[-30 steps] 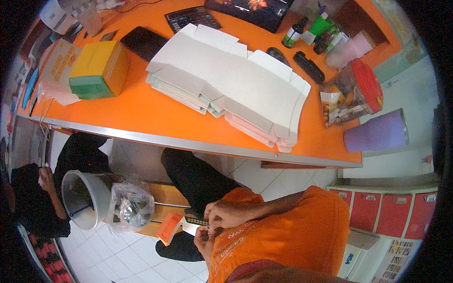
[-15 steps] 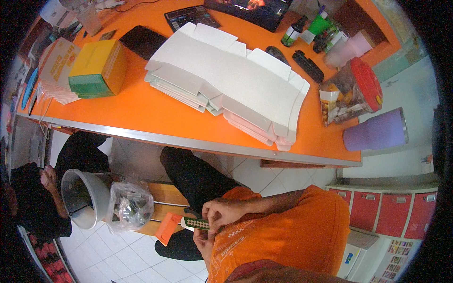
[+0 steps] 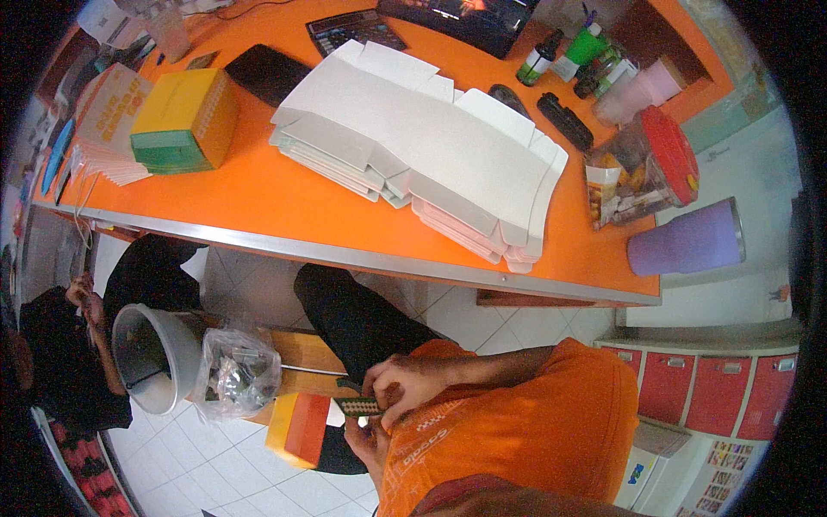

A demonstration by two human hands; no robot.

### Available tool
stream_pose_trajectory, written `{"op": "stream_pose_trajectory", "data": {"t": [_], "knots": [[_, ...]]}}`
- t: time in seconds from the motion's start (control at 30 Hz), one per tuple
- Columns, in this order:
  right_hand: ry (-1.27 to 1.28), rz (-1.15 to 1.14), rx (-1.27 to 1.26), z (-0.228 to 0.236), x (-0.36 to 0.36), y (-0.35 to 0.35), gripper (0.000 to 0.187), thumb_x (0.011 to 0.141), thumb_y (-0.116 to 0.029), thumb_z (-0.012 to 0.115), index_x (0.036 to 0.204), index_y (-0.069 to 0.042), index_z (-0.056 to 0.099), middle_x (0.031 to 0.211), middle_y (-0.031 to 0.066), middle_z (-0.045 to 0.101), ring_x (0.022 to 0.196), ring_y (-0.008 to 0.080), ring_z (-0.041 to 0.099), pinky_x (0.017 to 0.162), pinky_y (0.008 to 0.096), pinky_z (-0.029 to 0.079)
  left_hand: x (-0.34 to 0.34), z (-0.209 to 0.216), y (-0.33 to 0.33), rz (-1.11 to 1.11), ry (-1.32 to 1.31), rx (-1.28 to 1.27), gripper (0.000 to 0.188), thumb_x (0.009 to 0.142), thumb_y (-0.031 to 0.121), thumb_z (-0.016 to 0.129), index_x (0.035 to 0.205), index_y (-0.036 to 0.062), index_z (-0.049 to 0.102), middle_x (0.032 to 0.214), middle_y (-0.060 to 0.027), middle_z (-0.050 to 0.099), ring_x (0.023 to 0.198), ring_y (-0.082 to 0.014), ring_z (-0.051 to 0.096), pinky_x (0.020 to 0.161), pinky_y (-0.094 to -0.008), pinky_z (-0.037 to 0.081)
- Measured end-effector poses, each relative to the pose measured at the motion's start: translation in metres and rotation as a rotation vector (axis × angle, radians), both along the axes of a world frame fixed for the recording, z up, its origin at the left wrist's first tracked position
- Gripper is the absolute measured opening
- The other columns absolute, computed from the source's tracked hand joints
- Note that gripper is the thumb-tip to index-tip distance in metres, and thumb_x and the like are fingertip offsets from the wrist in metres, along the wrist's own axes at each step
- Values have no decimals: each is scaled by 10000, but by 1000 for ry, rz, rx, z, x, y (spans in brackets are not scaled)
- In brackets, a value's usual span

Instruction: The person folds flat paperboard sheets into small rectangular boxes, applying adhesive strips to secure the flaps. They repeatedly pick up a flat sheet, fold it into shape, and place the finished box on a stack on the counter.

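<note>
Over my lap, in front of my orange shirt, a small carton (image 3: 299,428) sticks out from between my hands. Its outer end shows yellow and orange faces; a dark green checked strip and a bit of white lie nearer my fingers. My right hand (image 3: 403,388), the upper one in the picture, bends its fingers onto the green checked part. Below it, my left hand (image 3: 369,444) grips the carton's lower edge, partly hidden by the carton and my shirt.
On the orange desk (image 3: 250,202) lies a stack of flat white cartons (image 3: 422,142), with a yellow-green box (image 3: 185,121) to its left. A purple tumbler (image 3: 687,237) stands right. A grey bin (image 3: 155,358) and plastic bag (image 3: 237,375) are near another person (image 3: 65,362) in black.
The carton has turned so that a broad yellow face now shows beside the orange one. My hands have barely shifted. At the left, the other person's hands have moved up and together.
</note>
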State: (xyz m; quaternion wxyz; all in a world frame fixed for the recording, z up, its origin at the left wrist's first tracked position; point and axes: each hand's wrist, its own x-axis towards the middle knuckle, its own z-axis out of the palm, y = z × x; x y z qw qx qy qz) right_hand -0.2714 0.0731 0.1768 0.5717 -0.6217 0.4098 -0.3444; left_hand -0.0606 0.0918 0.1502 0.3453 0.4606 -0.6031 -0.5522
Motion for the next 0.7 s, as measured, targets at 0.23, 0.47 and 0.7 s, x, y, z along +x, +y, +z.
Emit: {"op": "stream_pose_trajectory", "data": {"t": [0.23,0.47,0.7], "knots": [[85,-109,-184,1,12,8,168,839,-145,729,852,21,702,1151,217,619,983,345,659,834,387,538,-7,12,-7,45,-145,-167,330,895,47,562,1202,-75,561,1084,-234,661,903,-280,679,605,-316,556],[29,-141,-207,10,11,3,169,821,-159,750,838,1,700,1134,203,632,934,315,674,773,359,548,-13,15,-2,218,22,26,270,912,58,591,1161,-46,586,1078,-161,674,946,-244,657,805,-390,535],[83,-230,-195,17,11,-6,213,782,-192,791,814,-17,675,1066,125,664,846,252,689,707,343,549,3,16,5,285,568,543,236,989,193,585,1098,-15,603,1068,-131,667,971,-198,632,885,-339,500]]}}
